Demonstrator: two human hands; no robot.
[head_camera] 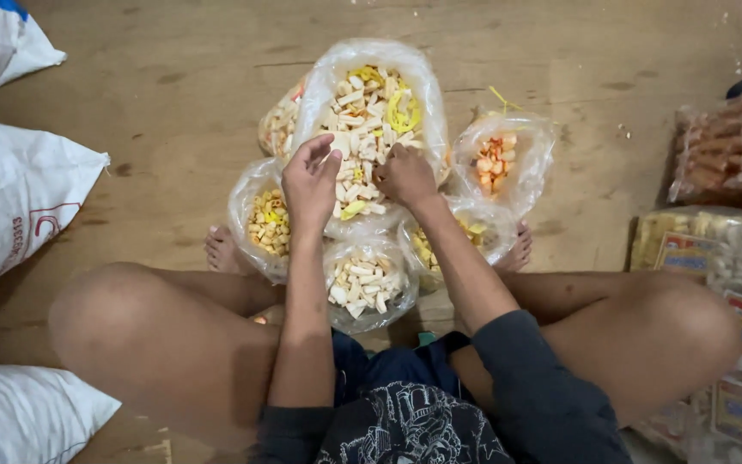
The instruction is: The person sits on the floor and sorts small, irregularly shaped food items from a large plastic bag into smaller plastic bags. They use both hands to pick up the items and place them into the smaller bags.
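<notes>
While both hands dig in, big clear bag of white crackers (369, 112) lies straight ahead on floor, long axis away from body; left hand (310, 179) pinching a piece, right hand (405, 175) curled, grip unclear, both equally close

left hand (309, 179) over big clear bag of crackers (371, 112) | right hand (405, 174) dipped inside | smaller bags (500, 159) sat around on floor (173, 86)

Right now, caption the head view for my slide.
Both hands, left hand and right hand, over a large snack bag.
</notes>
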